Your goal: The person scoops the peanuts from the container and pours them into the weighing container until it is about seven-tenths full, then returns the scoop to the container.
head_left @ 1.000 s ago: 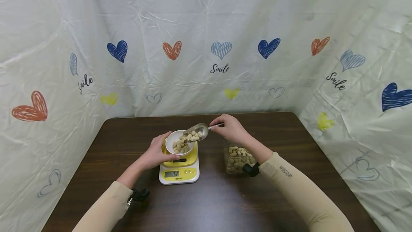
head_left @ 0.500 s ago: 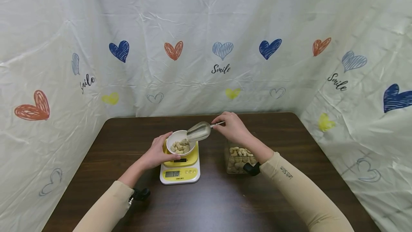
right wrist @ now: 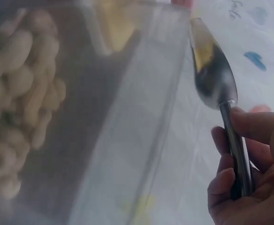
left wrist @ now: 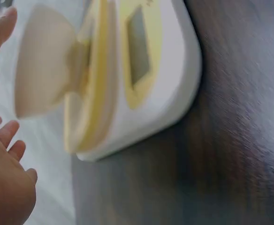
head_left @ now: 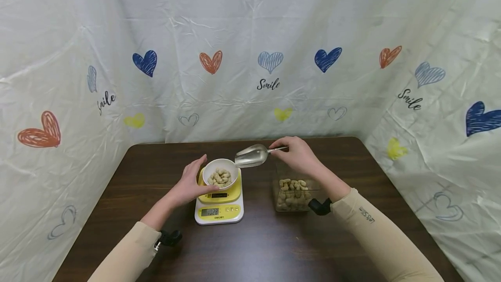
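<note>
A white bowl [head_left: 210, 169] with peanuts [head_left: 221, 178] in it stands on a yellow-and-white kitchen scale [head_left: 234, 217], whose display looks like 102.8. My left hand [head_left: 190, 187] is spread beside the bowl, thumb toward its front. In the left wrist view its fingers are loose, with a gap between thumb and bowl [left wrist: 45, 65]. My right hand [head_left: 296, 155] grips a metal scoop [head_left: 252, 156] by the handle; no peanuts show in it. The scoop's tip is at the bowl's right rim. Thumb and curled fingers wrap the handle [right wrist: 239, 159] in the right wrist view.
Right of the scale, a clear plastic box [head_left: 278, 206] holds more peanuts [head_left: 291, 188], partly under my right forearm. Both stand on a dark wooden table [head_left: 258, 247]. A white curtain [head_left: 235, 99] printed with hearts hangs behind and at the sides.
Peanuts slid from the scoop into the bowl, and the scoop is now bare. My right hand drew it to the right. The display rose from about 16.2 through 71.0. My left hand loosened slightly.
</note>
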`<state>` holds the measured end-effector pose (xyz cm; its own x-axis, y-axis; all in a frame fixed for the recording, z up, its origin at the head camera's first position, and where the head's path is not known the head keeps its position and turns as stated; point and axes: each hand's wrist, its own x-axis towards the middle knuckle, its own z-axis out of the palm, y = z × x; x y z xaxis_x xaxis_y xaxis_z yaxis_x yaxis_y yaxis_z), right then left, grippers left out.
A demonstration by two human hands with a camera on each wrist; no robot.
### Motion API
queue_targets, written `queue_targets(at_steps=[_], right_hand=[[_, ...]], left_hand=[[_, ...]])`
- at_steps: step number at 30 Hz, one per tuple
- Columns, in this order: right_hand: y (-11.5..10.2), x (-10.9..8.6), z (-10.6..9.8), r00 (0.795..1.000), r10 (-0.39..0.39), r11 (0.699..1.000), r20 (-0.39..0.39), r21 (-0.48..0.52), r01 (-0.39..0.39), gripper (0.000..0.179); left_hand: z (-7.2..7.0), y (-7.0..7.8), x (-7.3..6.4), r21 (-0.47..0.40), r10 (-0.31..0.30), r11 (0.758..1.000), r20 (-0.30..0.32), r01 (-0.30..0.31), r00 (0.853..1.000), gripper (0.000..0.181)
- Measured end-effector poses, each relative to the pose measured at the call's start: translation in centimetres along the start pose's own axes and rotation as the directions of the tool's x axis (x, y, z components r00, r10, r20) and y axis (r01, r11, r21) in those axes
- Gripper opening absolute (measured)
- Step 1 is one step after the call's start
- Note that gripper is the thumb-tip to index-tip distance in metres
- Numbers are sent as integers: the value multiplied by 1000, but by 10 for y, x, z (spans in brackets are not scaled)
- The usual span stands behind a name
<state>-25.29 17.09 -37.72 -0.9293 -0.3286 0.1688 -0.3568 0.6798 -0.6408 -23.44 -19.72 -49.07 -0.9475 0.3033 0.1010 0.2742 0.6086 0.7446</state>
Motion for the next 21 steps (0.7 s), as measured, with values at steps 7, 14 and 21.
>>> queue_targets(at_steps=[7,14,21], right_hand=[[24,-18,-34,992,123,983,28,137,-126,29],[47,-41,-61,955,288,920,70,256,-296,45],[60,-66,-81,981,193,980,-31,45,-191,41]], left_hand=[[0,33,0,-14,84,996,4,-84,996,111],[17,66,-2,-52,157,987,75,-154,985,104],[50,98,8,-63,218,975,140,-211,966,105]])
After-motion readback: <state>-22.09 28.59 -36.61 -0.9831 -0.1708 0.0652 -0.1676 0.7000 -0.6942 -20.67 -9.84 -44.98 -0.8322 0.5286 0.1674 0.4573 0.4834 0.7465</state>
